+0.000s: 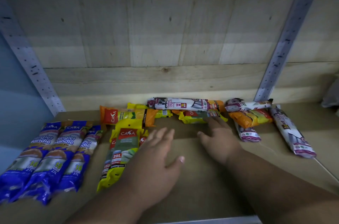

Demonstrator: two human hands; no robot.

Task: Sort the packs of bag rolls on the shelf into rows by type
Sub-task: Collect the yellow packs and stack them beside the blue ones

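Wooden-backed shelf (192, 178) bearing, left to right: three blue packs (49, 157) lying in a row; yellow packs (122, 150) stacked beside; left hand (156, 161) hovering, fingers spread, empty; right hand (218, 139) reaching, fingers straight, touching a yellow pack (198, 116); orange packs (251, 118) and white drawstring packs (291, 134) lying unsorted.

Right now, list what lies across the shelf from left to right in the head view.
Blue packs → yellow packs → left hand → right hand → orange pack → white pack.

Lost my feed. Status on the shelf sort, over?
Left hand open, holding nothing. Right hand open, fingertips at a yellow pack. Blue packs already in a row. Nothing blocking.
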